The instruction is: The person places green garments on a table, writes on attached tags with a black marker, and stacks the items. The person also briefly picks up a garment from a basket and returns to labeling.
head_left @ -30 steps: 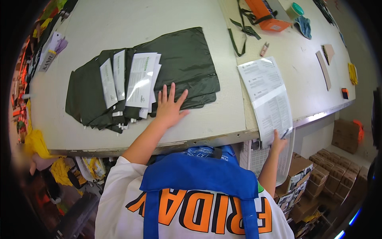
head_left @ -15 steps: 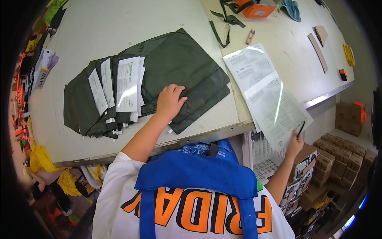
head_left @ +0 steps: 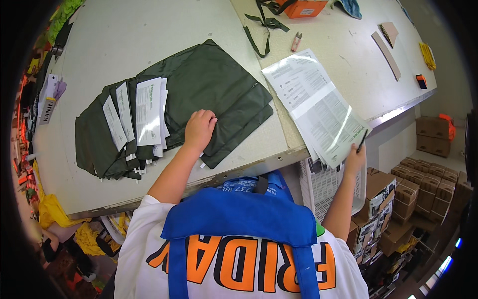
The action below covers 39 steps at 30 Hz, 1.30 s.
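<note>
Dark-green bags (head_left: 174, 102) overlap on the tabletop (head_left: 124, 40), leaflets (head_left: 148, 112) on the left ones, none visible on the rightmost; left hand (head_left: 199, 128) curled there, grip unclear, right hand (head_left: 354, 158) gripping a dark stick (head_left: 362, 141) against printed sheets (head_left: 318, 97)

My left hand (head_left: 200, 130): fingertips curled under, hidden; grip on the dark green fabric (head_left: 226, 89) indeterminable.
My right hand (head_left: 354, 158): slim dark tool (head_left: 362, 141), too small to identify.
Printed sheets (head_left: 318, 99): fine text illegible.
Orange box (head_left: 302, 9), blue cloth (head_left: 349, 8): cut off above.
White basket (head_left: 343, 197): partly covered by sheets.
</note>
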Available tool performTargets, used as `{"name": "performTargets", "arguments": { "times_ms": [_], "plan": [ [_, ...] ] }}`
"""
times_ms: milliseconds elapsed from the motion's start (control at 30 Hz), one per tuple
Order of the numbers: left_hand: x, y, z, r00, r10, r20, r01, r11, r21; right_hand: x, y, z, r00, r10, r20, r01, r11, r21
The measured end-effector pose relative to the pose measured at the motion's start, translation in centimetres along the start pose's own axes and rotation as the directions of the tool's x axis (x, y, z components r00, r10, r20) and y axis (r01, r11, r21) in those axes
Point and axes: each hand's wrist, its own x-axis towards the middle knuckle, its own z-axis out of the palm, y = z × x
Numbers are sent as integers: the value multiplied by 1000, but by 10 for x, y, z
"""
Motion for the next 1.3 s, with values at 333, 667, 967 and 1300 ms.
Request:
{"name": "performTargets", "arguments": {
  "times_ms": [333,667,967,1300],
  "plan": [
    [1,-1,-4,999,-29,15,31,991,-132,33,-27,-187,987,145,75,-155,687,710],
    [14,0,-14,998,-66,10,67,995,-70,-51,-137,-28,806,42,591,-332,858,392],
    [20,31,-41,997,-24,-80,14,992,-128,-49,-131,-6,826,78,559,-436,717,544],
    [8,27,-10,989,4,147,1,999,-37,-91,-118,92,930,-293,223,206,916,343]
  ]
}}
